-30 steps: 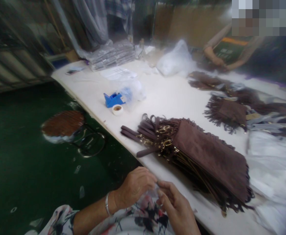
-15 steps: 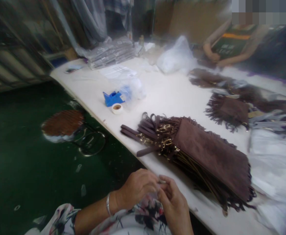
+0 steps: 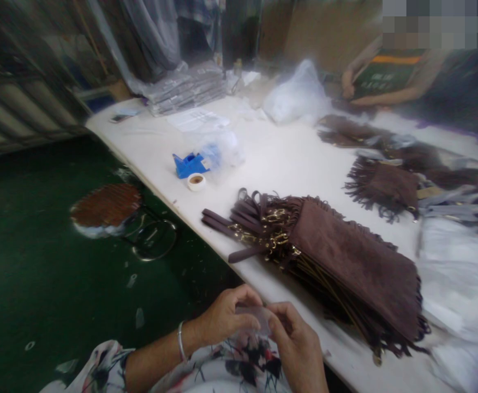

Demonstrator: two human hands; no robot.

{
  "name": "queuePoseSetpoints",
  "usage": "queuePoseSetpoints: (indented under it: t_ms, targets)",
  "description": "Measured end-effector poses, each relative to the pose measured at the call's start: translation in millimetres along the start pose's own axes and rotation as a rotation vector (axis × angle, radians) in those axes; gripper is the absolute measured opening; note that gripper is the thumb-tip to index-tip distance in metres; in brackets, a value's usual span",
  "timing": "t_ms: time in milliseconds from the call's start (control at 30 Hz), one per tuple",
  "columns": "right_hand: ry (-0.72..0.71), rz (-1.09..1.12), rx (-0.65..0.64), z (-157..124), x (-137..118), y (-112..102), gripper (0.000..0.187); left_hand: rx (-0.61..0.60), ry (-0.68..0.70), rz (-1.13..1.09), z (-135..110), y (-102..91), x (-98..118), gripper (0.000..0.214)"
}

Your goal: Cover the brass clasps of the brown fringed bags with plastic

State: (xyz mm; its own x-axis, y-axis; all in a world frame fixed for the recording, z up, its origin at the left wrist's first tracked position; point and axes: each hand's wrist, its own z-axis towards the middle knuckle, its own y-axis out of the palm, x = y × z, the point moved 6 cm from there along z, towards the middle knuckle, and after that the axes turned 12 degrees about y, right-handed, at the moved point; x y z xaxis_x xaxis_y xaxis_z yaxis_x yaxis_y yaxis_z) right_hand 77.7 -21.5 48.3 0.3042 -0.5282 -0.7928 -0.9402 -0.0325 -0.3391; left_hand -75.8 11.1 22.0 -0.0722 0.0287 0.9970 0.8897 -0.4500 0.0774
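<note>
Close to my body, off the table's near edge, my left hand (image 3: 225, 315) and my right hand (image 3: 298, 341) pinch a small translucent piece of plastic (image 3: 259, 316) between them. Its exact kind cannot be made out. The left fingers grip its left side, the right thumb and finger its right end. Just beyond my hands lies a stack of brown fringed bags (image 3: 349, 262) on the white table (image 3: 288, 155). Their straps and gold clasps (image 3: 278, 237) point left.
A blue tape dispenser (image 3: 190, 165) and a tape roll (image 3: 196, 181) lie left on the table, beside clear plastic. More fringed bags (image 3: 386, 183) lie to the right. A round stool (image 3: 106, 204) stands on the green floor. Across the table, a person's arms (image 3: 398, 95) are visible.
My hands have moved slightly apart, and the translucent plastic piece now shows flat between my fingers. Across the table, the other person's hands have shifted a little.
</note>
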Motion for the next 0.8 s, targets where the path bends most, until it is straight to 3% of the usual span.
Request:
queuePoseSetpoints:
  t_ms: [167,333,433,533,700,800]
  targets:
    - [0.024,-0.001,-0.009,0,-4,3,0.036,0.033,0.042,0.117,2,0.8,8,0.027]
    - [0.043,0.077,-0.025,2,2,4,0.039,0.002,0.306,0.257,5,2.2,25,0.012]
    - [0.044,0.111,-0.052,4,6,5,0.037,-0.002,0.388,0.297,5,3.3,31,0.011]
    - [0.019,0.1,-0.046,6,5,5,0.034,0.019,0.361,0.302,7,3.6,32,0.01]
    - [0.005,0.044,-0.085,9,0,3,0.029,0.057,0.123,0.131,11,1.7,19,0.015]
    - [0.02,-0.023,-0.134,10,-2,2,0.028,0.033,0.085,0.105,12,0.9,17,0.018]
